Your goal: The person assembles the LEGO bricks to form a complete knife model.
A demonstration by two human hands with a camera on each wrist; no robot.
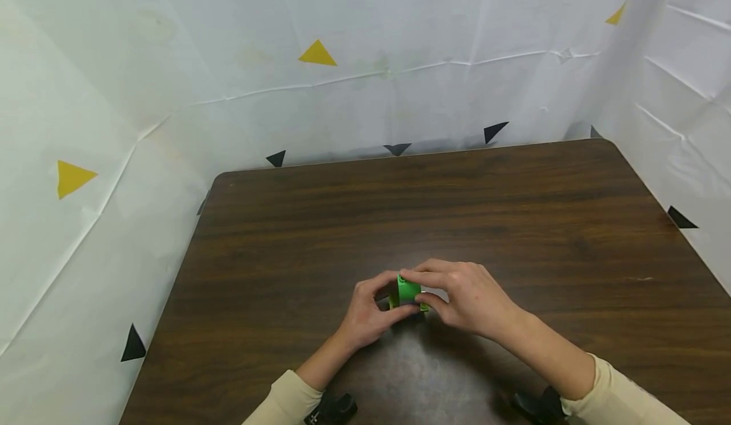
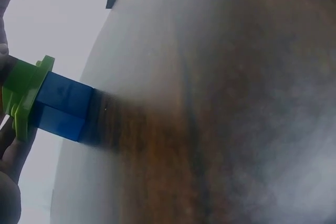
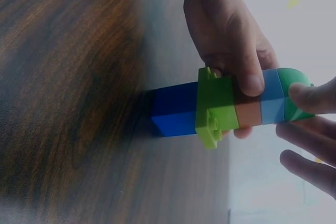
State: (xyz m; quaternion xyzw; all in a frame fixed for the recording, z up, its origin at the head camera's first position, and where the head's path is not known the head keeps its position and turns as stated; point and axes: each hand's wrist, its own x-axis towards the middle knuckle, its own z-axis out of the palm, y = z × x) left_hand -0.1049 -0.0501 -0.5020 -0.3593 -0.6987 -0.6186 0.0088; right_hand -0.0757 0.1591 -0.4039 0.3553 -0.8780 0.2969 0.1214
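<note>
A tower of toy building bricks stands upright on the table between both hands. In the right wrist view its dark blue brick (image 3: 174, 113) is at the foot, then a lime green piece (image 3: 221, 104) with studded side ledges, a brown brick (image 3: 249, 112), a light blue brick (image 3: 272, 98) and a rounded green brick (image 3: 290, 75) on top. My left hand (image 1: 368, 314) grips the tower's middle, its thumb over the brown brick. With thumb and fingers my right hand (image 1: 471, 295) pinches the rounded green brick. The left wrist view shows mainly the lower blue brick (image 2: 62, 103).
The dark wood-grain table (image 1: 320, 222) stretches away beyond the hands. White sheeting (image 1: 400, 6) with yellow and black triangles encloses its back and sides. Black wrist devices (image 1: 337, 407) sit by both cream sleeves (image 1: 285, 399).
</note>
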